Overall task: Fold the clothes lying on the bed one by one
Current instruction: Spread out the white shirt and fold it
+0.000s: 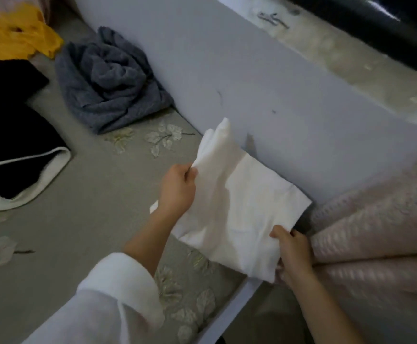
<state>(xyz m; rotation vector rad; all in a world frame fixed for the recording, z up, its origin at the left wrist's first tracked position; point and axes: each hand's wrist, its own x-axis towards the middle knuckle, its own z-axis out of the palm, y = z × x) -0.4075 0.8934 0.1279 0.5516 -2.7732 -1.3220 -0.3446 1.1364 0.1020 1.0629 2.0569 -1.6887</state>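
A white garment [242, 209], folded into a rough rectangle, is held just above the grey flowered bed sheet [90, 219] beside the wall. My left hand [176, 192] grips its left edge, where a loose part sticks up. My right hand [293, 252] pinches the near right corner, thumb on top. A crumpled grey garment [108, 80] lies against the wall further back. At the left lies a black garment with white trim [16, 145], and a yellow garment [16, 38] is at the far left corner.
A pale blue wall [252, 70] runs diagonally along the bed's right side. A pink quilted blanket [376, 239] is bunched at the right, next to my right hand. Bare sheet shows in the middle and near left.
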